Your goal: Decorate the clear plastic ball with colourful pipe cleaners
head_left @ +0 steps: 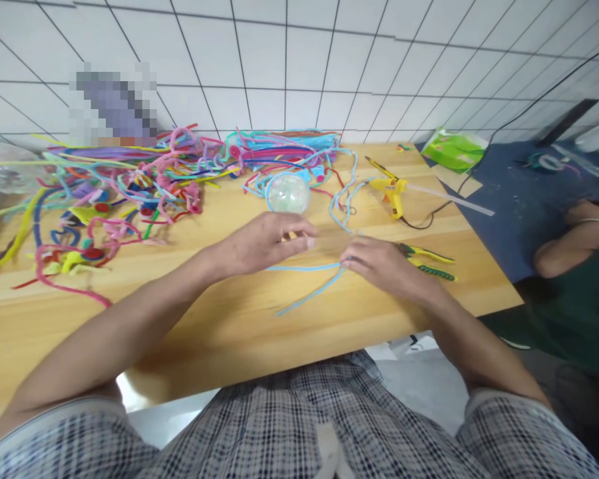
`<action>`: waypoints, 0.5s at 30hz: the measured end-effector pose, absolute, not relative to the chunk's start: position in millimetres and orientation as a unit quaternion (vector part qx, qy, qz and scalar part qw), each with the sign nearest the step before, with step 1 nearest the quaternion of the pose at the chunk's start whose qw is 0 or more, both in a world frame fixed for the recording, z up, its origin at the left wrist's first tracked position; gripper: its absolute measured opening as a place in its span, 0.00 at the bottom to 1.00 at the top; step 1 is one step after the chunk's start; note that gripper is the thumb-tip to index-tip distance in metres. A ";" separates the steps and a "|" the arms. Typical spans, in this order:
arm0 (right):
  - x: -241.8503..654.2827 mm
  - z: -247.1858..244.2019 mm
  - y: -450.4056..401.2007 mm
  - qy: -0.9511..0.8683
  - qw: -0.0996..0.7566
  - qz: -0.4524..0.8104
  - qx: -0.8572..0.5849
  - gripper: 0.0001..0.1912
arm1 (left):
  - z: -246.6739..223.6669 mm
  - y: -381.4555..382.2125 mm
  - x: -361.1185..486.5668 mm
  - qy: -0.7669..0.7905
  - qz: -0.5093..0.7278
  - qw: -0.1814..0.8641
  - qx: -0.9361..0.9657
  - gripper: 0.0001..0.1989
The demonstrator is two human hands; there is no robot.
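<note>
Above the wooden table, my right hand [374, 263] pinches a light blue pipe cleaner [312, 297]. Two lengths of blue run leftward from its fingertips, one slanting toward me and the other reaching the underside of my left hand. My left hand [269, 243] has its thumb and fingers apart, and no object shows between them. Just beyond it stands a clear round ball or cup [288, 193]. More light blue strands [347, 199] lie bent past my right hand. Pliers with yellow-green handles [432, 261] are beside that hand, partly hidden by it.
Many coloured pipe cleaners [130, 179] heap up at the left, with bundles [284, 143] along the tiled wall. A yellow glue gun [392, 195] and a yellow cutter [381, 167] lie at the right. A green packet [454, 152] and another person's arm [574, 239] are farther right.
</note>
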State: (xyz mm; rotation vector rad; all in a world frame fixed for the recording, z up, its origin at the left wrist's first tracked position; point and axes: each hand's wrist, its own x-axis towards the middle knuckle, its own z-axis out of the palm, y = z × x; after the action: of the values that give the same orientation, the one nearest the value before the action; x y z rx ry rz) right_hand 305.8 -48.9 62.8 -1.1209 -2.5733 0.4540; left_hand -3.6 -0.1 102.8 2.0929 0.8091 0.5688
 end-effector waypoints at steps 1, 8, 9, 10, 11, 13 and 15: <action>311.2 66.5 -45.6 -0.887 0.163 0.163 -0.401 0.13 | 99.1 -0.9 -6.0 0.324 0.191 0.398 0.837 0.18; 341.7 85.8 -27.8 -0.815 0.207 0.144 -0.522 0.08 | 72.0 9.7 -20.6 0.327 0.080 0.494 0.801 0.19; 344.4 86.0 -25.6 -0.807 0.205 0.133 -0.538 0.08 | 66.7 10.8 -21.3 0.327 0.091 0.535 0.774 0.20; 345.8 85.4 -23.7 -0.803 0.204 0.119 -0.548 0.08 | 61.3 11.4 -21.1 0.325 0.101 0.579 0.741 0.20; 345.2 84.3 -22.2 -0.803 0.206 0.099 -0.550 0.06 | 56.2 11.6 -19.9 0.323 0.109 0.623 0.705 0.21; 336.4 80.5 -21.3 -0.818 0.215 0.055 -0.530 0.07 | 47.7 10.6 -14.3 0.319 0.115 0.694 0.635 0.22; 317.4 75.4 -22.9 -0.845 0.223 0.029 -0.486 0.16 | 42.8 8.2 -5.7 0.317 0.115 0.740 0.581 0.24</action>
State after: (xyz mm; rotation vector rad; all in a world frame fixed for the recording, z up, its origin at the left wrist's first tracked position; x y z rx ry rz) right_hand 317.4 -22.9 75.4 -1.3408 -2.3330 0.0812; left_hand -5.7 8.2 42.8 1.2751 0.6957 0.2529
